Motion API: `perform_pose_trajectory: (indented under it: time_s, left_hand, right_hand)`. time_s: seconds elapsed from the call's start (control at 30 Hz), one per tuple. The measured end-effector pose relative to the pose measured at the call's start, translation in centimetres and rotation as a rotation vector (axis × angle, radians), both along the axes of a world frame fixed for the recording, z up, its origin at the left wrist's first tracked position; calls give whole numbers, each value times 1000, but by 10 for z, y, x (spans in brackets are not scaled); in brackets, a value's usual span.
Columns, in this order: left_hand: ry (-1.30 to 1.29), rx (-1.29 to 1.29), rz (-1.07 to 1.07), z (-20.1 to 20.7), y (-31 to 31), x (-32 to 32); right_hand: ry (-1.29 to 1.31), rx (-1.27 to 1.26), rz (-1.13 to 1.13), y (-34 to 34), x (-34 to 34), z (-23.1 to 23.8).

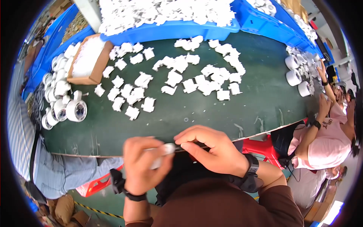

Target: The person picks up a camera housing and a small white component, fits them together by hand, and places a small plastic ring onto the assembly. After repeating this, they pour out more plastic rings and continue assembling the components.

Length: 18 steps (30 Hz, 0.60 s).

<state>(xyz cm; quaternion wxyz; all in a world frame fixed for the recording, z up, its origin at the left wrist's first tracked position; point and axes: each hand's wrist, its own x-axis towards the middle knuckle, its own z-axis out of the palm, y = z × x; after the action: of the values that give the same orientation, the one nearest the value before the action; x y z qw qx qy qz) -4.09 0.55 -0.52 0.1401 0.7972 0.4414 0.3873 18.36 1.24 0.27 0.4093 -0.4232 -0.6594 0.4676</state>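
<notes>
My left hand (pixel 144 163) is closed round a small white plastic part (pixel 169 148), just off the near edge of the table. Fingers cover most of the part, and the hand is slightly blurred. Close beside it, my right hand (pixel 214 148) has its thumb and fingertips brought together near the part's end. Whatever sits in that pinch is too small to tell. Loose white plastic pieces (pixel 133 95) with short tabs lie scattered over the green tabletop (pixel 166 123) beyond my hands.
A blue bin (pixel 170 32) heaped with white pieces stands at the back. To the left are a cardboard box (pixel 99 62) and round white housings (pixel 76 110). More housings (pixel 293 77) sit at the right, where a co-worker in pink (pixel 329 145) reaches in. Another person stands at left.
</notes>
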Motion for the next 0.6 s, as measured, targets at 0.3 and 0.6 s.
perform_pose_trajectory:
  time_s: [0.3,0.6]
  left_hand:
    - [23,8,715,-20,31,-90]
    - [152,63,373,-8,9,3]
  right_hand:
    - [-678,442,-390,38,74,5]
    - [-757,566,-362,52,72,-16]
